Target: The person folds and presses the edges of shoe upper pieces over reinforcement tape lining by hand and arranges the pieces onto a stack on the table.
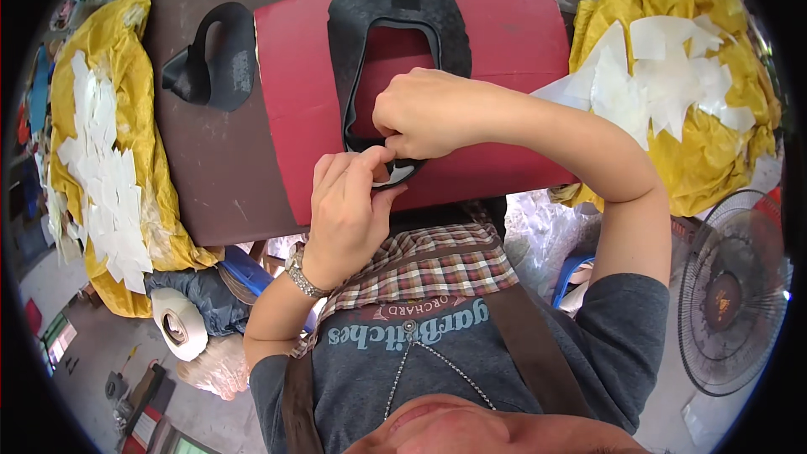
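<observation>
A black padded piece, shaped like a long loop around an opening, lies on a red board. Its broad, rounded end points away from me. My left hand pinches its narrow near end, where a small white patch shows by the thumb. Just above and to the right, my right hand is closed, fingertips down over the inner edge of that same end. What those fingertips grip is hidden under the hand. Left of the board rests a second black piece with a curved band.
Brown tabletop surrounds the red board. Yellow sheeting bearing white paper-like pieces hangs at the left, and more white pieces lie on yellow sheeting at the right. A fan stands at lower right, a white roll at lower left.
</observation>
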Available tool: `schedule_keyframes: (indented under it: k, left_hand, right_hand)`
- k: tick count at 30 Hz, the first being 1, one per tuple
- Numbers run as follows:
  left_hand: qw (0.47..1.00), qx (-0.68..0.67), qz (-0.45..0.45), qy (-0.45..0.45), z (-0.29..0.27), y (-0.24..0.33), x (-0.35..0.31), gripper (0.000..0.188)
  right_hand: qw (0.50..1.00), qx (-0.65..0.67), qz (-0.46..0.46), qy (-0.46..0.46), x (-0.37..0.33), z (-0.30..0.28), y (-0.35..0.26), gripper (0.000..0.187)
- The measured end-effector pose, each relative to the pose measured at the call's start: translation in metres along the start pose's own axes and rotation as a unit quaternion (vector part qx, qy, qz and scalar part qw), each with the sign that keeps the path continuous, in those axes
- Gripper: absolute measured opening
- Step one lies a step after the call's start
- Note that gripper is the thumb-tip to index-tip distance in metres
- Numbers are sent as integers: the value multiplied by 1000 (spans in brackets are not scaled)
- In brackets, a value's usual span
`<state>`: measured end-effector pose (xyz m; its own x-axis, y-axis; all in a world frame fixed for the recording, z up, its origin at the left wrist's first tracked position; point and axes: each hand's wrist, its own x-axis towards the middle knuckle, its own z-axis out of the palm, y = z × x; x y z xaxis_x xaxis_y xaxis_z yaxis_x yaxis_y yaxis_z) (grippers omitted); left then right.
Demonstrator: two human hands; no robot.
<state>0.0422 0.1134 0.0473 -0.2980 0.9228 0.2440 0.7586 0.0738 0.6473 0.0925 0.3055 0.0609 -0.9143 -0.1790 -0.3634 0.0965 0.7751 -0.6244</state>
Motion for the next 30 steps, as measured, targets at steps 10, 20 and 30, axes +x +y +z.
schedule_keyframes:
  k: [10,20,30]
  left_hand:
    - [998,16,-58,19,3,11,-4,39]
    - [998,32,-31,-41,-10,14,17,19]
    - [930,13,7,-368,-24,-14,73,14]
  right_hand:
    - [993,63,-41,-87,-12,-9,9,28]
    - [984,22,-112,136,-46,15,15,14]
    - [879,-114,-67,459,-67,100,-15,29]
